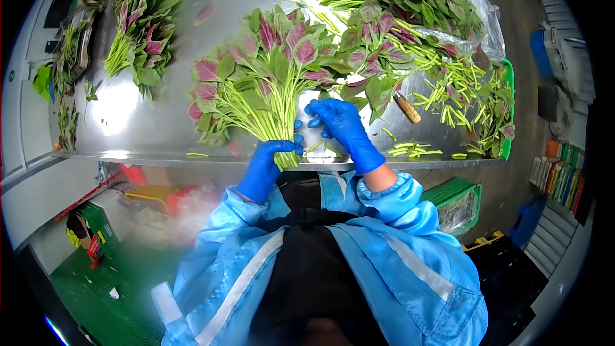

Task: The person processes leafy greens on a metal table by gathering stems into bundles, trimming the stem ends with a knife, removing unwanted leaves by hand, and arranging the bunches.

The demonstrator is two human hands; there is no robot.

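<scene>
- Here clamps left hand (264,165) round stems of a leafy bunch (266,80), over near edge of the table (160,131).
- Half-curls right hand (343,127), with fingers apart, above the table.
- Has wooden handle (407,108) and cut stems (456,116) on the table's right.

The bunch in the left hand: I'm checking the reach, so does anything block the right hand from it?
Nothing visible stands between the right hand and the middle of the bunch; metal tabletop shows in the gap. Lower down, the left hand wraps it, its fingertips on that side.
</scene>
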